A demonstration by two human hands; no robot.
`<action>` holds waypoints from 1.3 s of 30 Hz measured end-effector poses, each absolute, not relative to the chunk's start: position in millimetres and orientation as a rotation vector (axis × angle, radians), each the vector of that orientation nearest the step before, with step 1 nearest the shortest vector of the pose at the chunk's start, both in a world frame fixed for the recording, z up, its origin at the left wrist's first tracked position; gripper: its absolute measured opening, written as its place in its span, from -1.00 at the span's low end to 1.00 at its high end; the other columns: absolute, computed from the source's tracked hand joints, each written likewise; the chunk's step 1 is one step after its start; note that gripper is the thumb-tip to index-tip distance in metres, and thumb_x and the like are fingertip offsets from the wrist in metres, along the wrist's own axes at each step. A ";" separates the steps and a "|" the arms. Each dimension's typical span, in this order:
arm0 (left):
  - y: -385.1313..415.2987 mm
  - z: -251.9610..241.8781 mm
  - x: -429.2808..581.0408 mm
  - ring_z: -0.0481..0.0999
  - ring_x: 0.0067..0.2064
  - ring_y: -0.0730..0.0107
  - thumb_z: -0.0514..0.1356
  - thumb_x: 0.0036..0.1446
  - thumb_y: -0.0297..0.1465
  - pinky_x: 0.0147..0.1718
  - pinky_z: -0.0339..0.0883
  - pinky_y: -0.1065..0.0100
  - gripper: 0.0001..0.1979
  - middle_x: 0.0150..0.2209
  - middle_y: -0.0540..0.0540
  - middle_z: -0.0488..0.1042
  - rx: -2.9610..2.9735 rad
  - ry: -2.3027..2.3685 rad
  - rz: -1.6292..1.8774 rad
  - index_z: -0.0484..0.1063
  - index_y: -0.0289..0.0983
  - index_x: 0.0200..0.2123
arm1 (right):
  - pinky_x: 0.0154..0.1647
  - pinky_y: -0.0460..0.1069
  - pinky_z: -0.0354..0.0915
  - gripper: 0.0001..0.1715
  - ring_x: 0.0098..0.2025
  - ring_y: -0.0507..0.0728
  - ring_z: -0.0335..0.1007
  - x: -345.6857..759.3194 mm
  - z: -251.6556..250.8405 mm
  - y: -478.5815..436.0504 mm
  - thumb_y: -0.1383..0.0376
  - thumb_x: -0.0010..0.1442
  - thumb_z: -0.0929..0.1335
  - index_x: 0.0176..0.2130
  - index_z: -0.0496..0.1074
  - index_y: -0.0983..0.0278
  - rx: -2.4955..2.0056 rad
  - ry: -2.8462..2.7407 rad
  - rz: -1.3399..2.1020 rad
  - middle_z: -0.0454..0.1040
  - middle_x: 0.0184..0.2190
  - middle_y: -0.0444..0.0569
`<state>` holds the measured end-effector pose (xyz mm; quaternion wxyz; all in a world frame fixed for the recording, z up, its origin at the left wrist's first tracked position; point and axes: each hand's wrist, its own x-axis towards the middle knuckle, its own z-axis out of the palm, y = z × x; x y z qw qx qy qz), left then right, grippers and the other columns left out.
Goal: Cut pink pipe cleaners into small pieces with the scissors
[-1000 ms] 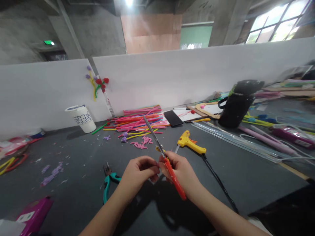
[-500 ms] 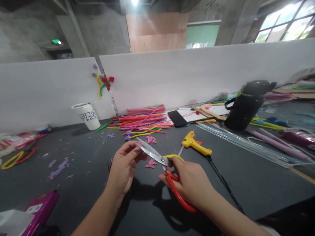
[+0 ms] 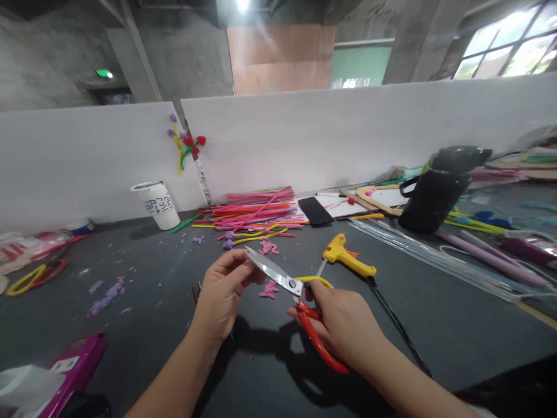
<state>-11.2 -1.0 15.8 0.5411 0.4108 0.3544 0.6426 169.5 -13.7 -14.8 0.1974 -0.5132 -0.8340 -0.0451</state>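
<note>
My right hand (image 3: 343, 322) grips the red handles of a pair of scissors (image 3: 278, 276), whose steel blades point left toward my left hand (image 3: 224, 287). A yellow pipe cleaner (image 3: 314, 280) loops over my right fingers near the pivot. My left hand's fingers are pinched together at the blade tips, holding something too small to make out. Small pink cut pieces (image 3: 268, 288) lie on the dark table just under the blades.
A pile of coloured pipe cleaners (image 3: 256, 212), a black phone (image 3: 315, 209), a yellow glue gun (image 3: 346, 258) with its black cord, a white cup (image 3: 157, 204), a black kettle (image 3: 437, 188), purple scraps (image 3: 104, 295), a magenta box (image 3: 73, 368).
The scissors swung from pointing away and up to pointing left, and my hands moved apart. The yellow pipe cleaner now shows at my right hand. The camera shifted slightly.
</note>
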 end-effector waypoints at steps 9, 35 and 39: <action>-1.9 16.3 -12.2 0.41 -0.51 0.53 0.20 -0.10 -0.51 -0.48 0.32 0.47 -0.96 -0.53 0.03 0.43 0.957 0.836 1.539 0.43 -0.31 -0.47 | -0.61 -0.08 -0.09 -0.60 -0.61 0.10 0.32 168.9 -17.0 -12.3 0.00 0.11 0.13 -0.42 0.22 0.27 -1.449 -2.324 -0.131 0.39 -0.62 -0.08; -1.6 18.7 -13.1 0.41 -0.53 0.53 0.21 -0.13 -0.51 -0.50 0.30 0.48 -0.94 -0.55 0.03 0.44 0.927 0.855 1.547 0.43 -0.31 -0.48 | -0.61 -0.07 -0.10 -0.60 -0.62 0.12 0.32 165.7 -16.6 -12.5 0.01 0.13 0.12 -0.44 0.23 0.26 -1.461 -2.336 -0.110 0.39 -0.64 -0.08; -1.1 18.1 -14.0 0.42 -0.52 0.52 0.20 -0.12 -0.51 -0.49 0.31 0.47 -0.94 -0.54 0.02 0.44 0.934 0.855 1.540 0.42 -0.31 -0.47 | -0.62 -0.07 -0.10 -0.60 -0.62 0.11 0.32 167.1 -17.1 -14.0 0.01 0.12 0.12 -0.45 0.23 0.26 -1.467 -2.331 -0.099 0.38 -0.65 -0.08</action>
